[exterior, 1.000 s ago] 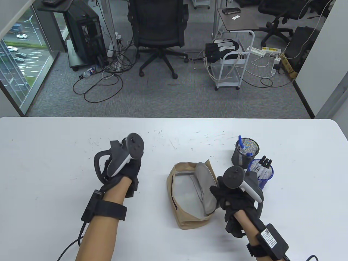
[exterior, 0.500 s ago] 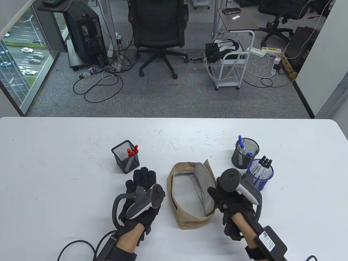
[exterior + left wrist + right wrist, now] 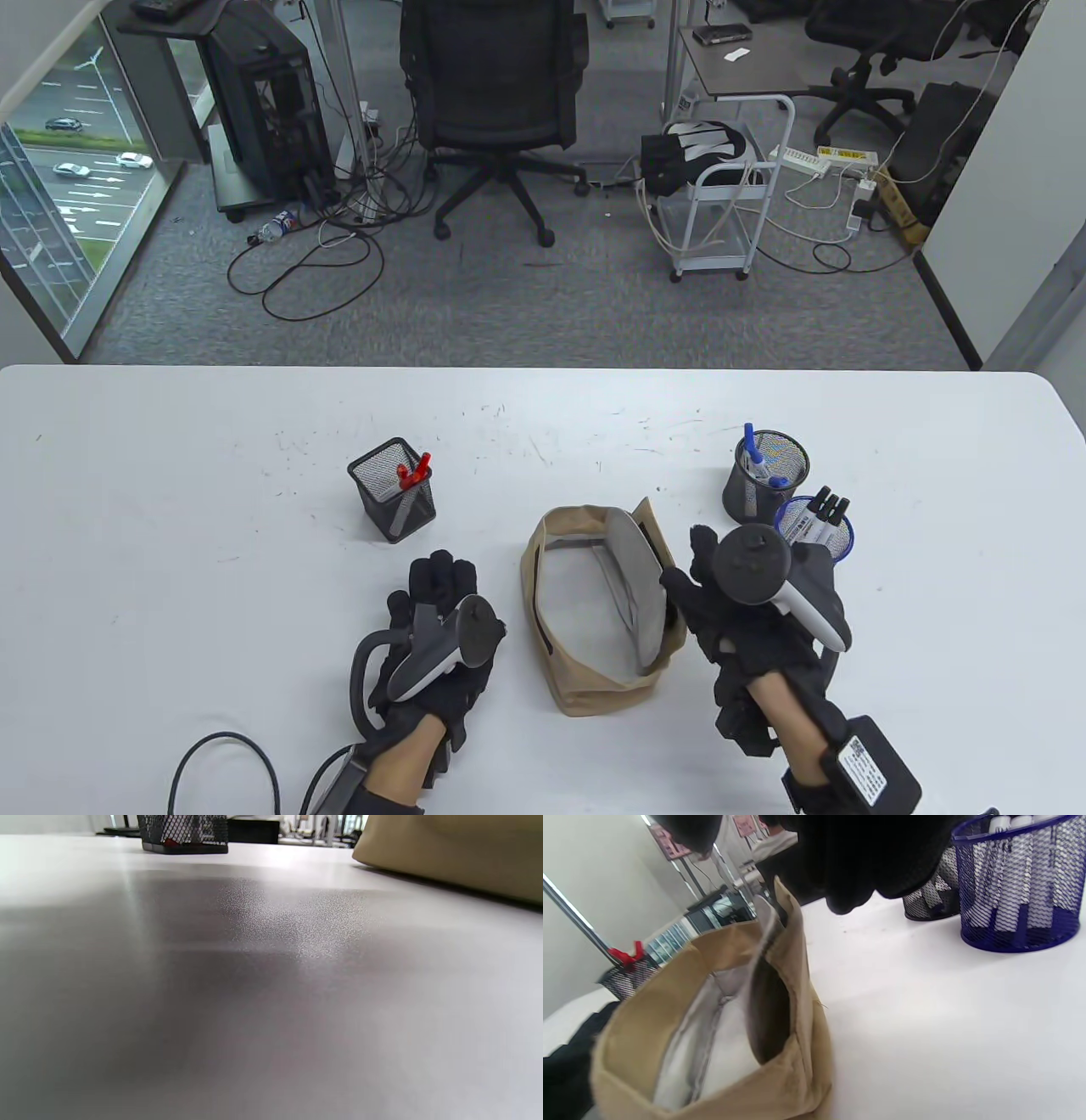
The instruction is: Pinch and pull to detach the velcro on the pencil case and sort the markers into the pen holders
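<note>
Sorting looks finished: pencil case [image 3: 598,607] gapes empty mid-worktop toward the near edge, markers stand in three holders, left hand [image 3: 437,632] rests flat and released, right hand [image 3: 734,607] pinches the case's flap

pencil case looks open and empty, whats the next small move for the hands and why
Probably just draw the right hand off the tan fabric pencil case. Its grey lining shows no markers, while red ones stand in the black square mesh holder, blue-capped in the black round mesh holder, black-capped in the blue mesh holder. The left hand already rests on the table.
</note>
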### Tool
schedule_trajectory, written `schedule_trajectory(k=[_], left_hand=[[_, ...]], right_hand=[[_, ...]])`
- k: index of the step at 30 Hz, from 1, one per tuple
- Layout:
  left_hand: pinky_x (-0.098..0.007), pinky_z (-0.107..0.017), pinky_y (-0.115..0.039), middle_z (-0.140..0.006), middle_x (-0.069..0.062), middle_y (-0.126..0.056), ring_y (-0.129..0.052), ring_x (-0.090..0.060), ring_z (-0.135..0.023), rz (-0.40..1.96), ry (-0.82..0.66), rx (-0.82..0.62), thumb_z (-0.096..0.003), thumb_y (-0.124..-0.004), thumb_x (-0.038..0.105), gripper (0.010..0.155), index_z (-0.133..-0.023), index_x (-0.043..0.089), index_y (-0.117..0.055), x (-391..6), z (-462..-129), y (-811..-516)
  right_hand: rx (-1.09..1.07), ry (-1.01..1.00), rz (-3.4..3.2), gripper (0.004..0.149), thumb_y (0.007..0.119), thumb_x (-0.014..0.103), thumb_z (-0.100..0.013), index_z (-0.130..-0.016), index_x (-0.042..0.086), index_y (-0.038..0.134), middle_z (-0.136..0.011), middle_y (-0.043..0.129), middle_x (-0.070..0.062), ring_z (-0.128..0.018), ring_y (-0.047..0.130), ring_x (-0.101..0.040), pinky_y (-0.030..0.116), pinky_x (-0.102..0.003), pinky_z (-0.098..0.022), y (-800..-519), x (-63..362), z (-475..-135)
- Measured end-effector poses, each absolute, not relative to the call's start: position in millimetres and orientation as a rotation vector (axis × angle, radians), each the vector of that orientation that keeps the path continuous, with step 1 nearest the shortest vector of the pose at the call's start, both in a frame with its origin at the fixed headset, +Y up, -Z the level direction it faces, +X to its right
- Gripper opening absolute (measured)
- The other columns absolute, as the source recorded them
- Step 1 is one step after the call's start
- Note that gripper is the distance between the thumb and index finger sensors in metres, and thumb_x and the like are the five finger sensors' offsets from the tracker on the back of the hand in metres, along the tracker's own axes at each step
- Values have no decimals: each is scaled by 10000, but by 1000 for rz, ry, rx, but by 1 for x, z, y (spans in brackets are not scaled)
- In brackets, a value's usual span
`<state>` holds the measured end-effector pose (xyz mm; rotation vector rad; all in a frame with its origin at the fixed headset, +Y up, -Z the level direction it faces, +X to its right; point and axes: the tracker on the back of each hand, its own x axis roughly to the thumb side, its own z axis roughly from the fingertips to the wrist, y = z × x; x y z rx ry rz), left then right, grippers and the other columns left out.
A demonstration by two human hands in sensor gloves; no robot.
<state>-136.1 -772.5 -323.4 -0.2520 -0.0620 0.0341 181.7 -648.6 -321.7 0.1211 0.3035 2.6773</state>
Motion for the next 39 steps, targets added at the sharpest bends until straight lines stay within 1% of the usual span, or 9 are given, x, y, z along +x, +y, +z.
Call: schedule_trajectory(k=[2, 4, 7, 9, 12, 15, 17, 22, 39], left_hand=[[-581, -764, -250, -1253, -105, -75, -103, -375, -1116, 38, -68, -246, -501, -382, 589, 840, -1199, 194, -130, -138, -322, -772], [-583, -762, -248, -1250, -109, -71, -99, -380, -1113, 45, -70, -244, -497, -376, 591, 845, -1196, 189, -122, -140, -320, -772], [-585, -758, -249, -1246, -115, -70, -99, -386, -1108, 57, -72, -234, -494, -378, 590, 849, -1193, 182, -124, -139, -318, -771], [-585, -757, -248, -1244, -116, -67, -96, -386, -1106, 62, -79, -222, -493, -377, 591, 850, -1192, 181, -121, -137, -316, -769], [-584, -759, -242, -1243, -112, -54, -84, -383, -1106, 67, -65, -232, -494, -371, 593, 851, -1191, 182, -109, -138, -313, -769], [-584, -760, -240, -1242, -112, -49, -80, -384, -1105, 69, -49, -234, -493, -372, 594, 851, -1191, 185, -105, -143, -310, -771], [-584, -759, -239, -1241, -112, -46, -79, -383, -1104, 70, -40, -233, -493, -372, 595, 851, -1190, 184, -105, -146, -310, -771], [-580, -762, -224, -1237, -106, -20, -55, -378, -1102, 79, -27, -242, -495, -365, 596, 852, -1187, 188, -83, -147, -313, -772], [-573, -766, -206, -1236, -89, -5, -31, -361, -1102, 31, -31, -259, -490, -360, 606, 853, -1184, 205, -67, -143, -314, -775]], right_hand=[[137, 176, 2706, 747, 722, 488, -529, -1107, 72, 495, -1047, 746, -204, -819, 883, -428, 775, -547, -523, -640, 188, -310], [128, 63, 2755, 750, 709, 500, -529, -1130, 135, 451, -1138, 630, -162, -963, 744, -442, 698, -584, -627, -640, 194, -302], [69, -5, 2885, 784, 683, 526, -515, -1144, 174, 374, -1202, 484, -132, -1082, 555, -424, 580, -628, -707, -662, 201, -298], [40, 66, 2960, 800, 645, 545, -514, -1147, 191, 309, -1224, 358, -118, -1119, 398, -399, 475, -646, -734, -682, 204, -299], [-19, 190, 2984, 800, 569, 545, -517, -1136, 188, 211, -1213, 215, -126, -1101, 235, -378, 350, -645, -734, -718, 209, -306], [-61, 265, 2947, 777, 532, 516, -515, -1122, 187, 176, -1191, 138, -116, -1079, 154, -361, 251, -629, -721, -750, 215, -311], [-88, 418, 2955, 769, 483, 516, -517, -1109, 187, 119, -1174, 74, -113, -1064, 94, -355, 202, -612, -715, -762, 218, -317], [-161, 468, 2950, 774, 469, 521, -511, -1100, 193, 89, -1168, 45, -128, -1068, 60, -347, 168, -582, -727, -772, 227, -323], [-118, 434, 2970, 771, 444, 515, -514, -1089, 172, 63, -1156, 21, -116, -1047, 42, -353, 154, -581, -715, -767, 221, -319]])
